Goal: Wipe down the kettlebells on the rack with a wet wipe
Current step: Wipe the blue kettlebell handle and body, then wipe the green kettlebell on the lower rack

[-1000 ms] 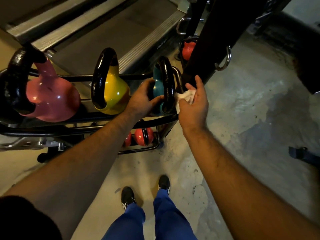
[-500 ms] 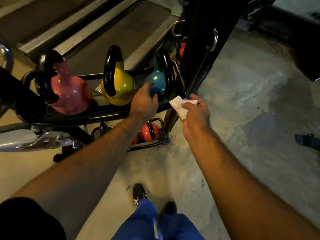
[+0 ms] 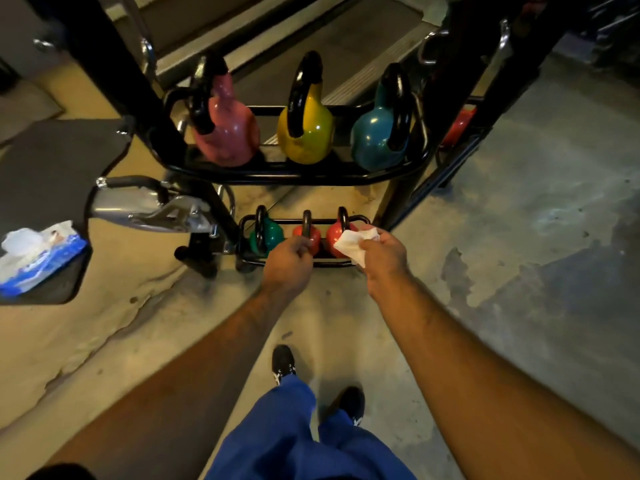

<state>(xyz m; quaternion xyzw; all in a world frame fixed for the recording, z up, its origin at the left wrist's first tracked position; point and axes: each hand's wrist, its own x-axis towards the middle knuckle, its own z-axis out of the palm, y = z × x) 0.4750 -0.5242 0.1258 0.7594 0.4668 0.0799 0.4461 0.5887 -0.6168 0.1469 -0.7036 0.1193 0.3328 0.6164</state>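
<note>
Both hands are now dropping from the top shelf's blue kettlebell (image 3: 375, 142) to the lower shelf. The left hand (image 3: 289, 263) is gripping the middle red kettlebell (image 3: 308, 237); the right hand (image 3: 382, 254) is pinching the wet wipe (image 3: 351, 245) against the neighbouring red kettlebell (image 3: 334, 233), suggesting lower-row wiping is starting.

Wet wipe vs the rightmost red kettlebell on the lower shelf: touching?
Touching. The head view shows the wet wipe, held in the right hand, lying against the side of the rightmost red kettlebell, no gap visible.
</note>
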